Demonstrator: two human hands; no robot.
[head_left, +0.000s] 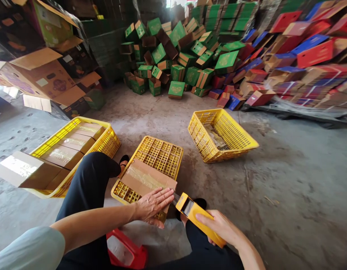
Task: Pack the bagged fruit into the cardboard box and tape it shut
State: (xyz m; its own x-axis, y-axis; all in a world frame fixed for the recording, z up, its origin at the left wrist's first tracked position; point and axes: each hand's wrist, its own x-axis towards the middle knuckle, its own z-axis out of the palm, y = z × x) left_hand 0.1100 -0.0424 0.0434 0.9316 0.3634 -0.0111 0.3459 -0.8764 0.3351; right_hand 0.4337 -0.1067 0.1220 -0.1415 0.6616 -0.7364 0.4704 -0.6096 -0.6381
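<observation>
My left hand (155, 204) presses flat, fingers stretched out, on the right end of a brown cardboard box (144, 176) with clear tape along its top. The box lies on an upturned yellow plastic crate (159, 150) between my legs. My right hand (218, 227) is closed around a long yellow hand tool (200, 217) with a dark opening near its front. The tool's front points at the box's right end, close to my left fingertips, and a thin dark piece shows between them. What that piece is, I cannot tell.
At left, a yellow crate (113, 140) holds several taped brown boxes (65, 154). Another yellow crate (235, 140) stands right, with scraps inside. A red stool-like object (127, 249) is below me. Green cartons (176, 92), red and blue cartons (314, 54) and larger boxes (44, 75) are piled behind.
</observation>
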